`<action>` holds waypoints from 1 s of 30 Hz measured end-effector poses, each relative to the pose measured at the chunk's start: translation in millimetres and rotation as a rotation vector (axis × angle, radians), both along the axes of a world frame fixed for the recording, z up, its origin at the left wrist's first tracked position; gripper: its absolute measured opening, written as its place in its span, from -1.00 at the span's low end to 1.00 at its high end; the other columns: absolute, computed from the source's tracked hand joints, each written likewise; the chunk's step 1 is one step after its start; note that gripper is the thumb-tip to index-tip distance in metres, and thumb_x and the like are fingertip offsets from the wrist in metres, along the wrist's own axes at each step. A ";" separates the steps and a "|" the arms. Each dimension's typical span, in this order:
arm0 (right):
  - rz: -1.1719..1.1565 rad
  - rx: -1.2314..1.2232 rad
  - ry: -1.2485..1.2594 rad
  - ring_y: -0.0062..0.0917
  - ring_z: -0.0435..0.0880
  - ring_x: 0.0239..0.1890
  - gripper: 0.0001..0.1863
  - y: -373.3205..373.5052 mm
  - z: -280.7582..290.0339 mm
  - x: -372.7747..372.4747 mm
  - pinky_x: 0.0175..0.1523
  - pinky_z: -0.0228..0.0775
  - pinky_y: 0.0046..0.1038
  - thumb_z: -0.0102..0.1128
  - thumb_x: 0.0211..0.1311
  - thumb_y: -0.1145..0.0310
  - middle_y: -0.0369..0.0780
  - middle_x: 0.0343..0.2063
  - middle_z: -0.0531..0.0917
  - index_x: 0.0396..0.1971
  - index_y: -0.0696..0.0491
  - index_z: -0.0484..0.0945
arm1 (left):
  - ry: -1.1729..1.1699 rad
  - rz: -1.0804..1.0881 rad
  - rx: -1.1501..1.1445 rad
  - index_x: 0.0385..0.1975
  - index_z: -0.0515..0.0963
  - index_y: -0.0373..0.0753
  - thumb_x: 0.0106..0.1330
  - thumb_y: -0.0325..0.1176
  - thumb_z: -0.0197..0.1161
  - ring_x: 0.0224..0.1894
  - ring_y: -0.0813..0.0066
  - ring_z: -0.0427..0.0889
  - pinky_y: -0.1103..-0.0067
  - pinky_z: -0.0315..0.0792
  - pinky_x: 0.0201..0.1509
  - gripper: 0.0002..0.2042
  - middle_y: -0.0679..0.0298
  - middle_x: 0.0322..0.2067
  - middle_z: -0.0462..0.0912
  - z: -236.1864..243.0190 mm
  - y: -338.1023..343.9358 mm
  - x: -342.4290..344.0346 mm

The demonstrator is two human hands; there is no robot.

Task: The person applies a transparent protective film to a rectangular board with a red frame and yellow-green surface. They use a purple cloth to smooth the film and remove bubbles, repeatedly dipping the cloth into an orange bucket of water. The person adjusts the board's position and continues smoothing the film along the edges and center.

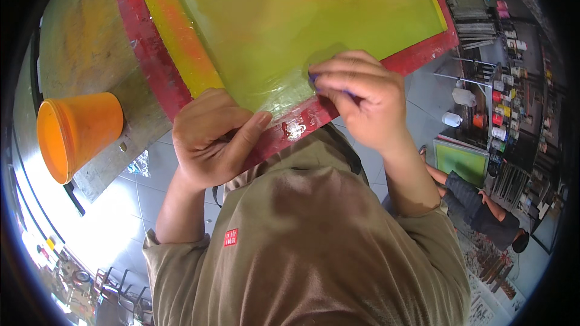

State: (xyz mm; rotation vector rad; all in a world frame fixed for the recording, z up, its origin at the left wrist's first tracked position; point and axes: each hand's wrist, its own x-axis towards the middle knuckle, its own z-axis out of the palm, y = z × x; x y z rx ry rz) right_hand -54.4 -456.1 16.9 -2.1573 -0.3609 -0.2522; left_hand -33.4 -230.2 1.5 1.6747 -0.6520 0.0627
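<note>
Head view: where does the red-rimmed screen (417,54) lie from your fingers?

— Right under them, its green-yellow mesh (284,24) stretching away beyond your fingertips.

And your left hand (211,136)?

— It's at the near left corner, fingers curled, thumb laid out along the red rim. You hide the undersides of those fingers, so I can't tell whether they grip anything.

Your right hand (365,90)?

— Fingers pinched close around a small blue-purple thing (312,78), mostly covered by your hand, just over the mesh near the rim.

Anything shiny by your fingers?

— A glossy wet patch (294,130) on the rim, just right of your left thumb tip.

Further out?

— An orange bucket (90,128) lies tipped, left of your left fingers; another person (492,220) is well off to the right of your right hand.
</note>
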 end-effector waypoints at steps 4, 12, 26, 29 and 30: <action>0.125 -0.054 0.194 -0.36 0.66 -0.33 -0.82 -6.7 21.1 -6.0 -0.25 0.49 -0.43 0.27 -0.18 0.71 -0.16 -0.41 0.69 -0.49 0.17 0.63 | -0.012 0.003 -0.002 -0.66 0.57 -0.35 0.00 -0.62 0.35 -0.71 0.41 0.36 0.51 0.12 -0.60 -0.90 0.23 -0.74 0.44 -1.0 0.6 -1.0; 0.029 -0.111 0.139 -0.42 0.66 -0.33 -0.79 3.3 14.7 -8.1 -0.21 0.50 -0.48 0.24 -0.13 0.75 -0.14 -0.38 0.69 -0.43 0.20 0.64 | -0.019 -0.024 -0.033 -0.66 0.56 -0.36 -0.01 -0.64 0.33 -0.70 0.40 0.37 0.51 0.13 -0.59 -0.91 0.23 -0.73 0.44 -0.3 0.8 0.6; 0.040 -0.007 0.398 -0.47 0.66 -0.31 -0.79 -1.4 30.3 -7.5 -0.23 0.49 -0.51 0.23 -0.11 0.75 -0.16 -0.35 0.69 -0.42 0.19 0.63 | -0.051 -0.043 -0.068 -0.65 0.56 -0.36 -0.01 -0.66 0.32 -0.68 0.37 0.40 0.50 0.15 -0.58 -0.91 0.22 -0.71 0.47 0.2 1.2 1.5; -0.063 0.104 0.339 -0.43 0.66 -0.33 -0.79 5.4 23.9 2.7 -0.23 0.48 -0.50 0.22 -0.12 0.75 -0.14 -0.35 0.69 -0.42 0.19 0.63 | -0.048 -0.052 -0.093 -0.64 0.56 -0.36 -0.01 -0.66 0.32 -0.68 0.37 0.40 0.50 0.15 -0.58 -0.91 0.22 -0.71 0.48 -0.6 1.4 1.2; -0.116 0.134 0.265 -0.42 0.66 -0.34 -0.79 9.2 19.8 6.8 -0.23 0.48 -0.50 0.22 -0.12 0.75 -0.14 -0.35 0.69 -0.43 0.19 0.63 | -0.049 -0.050 -0.089 -0.64 0.56 -0.36 -0.01 -0.66 0.32 -0.68 0.37 0.40 0.50 0.15 -0.58 -0.91 0.22 -0.71 0.48 -0.6 1.4 0.9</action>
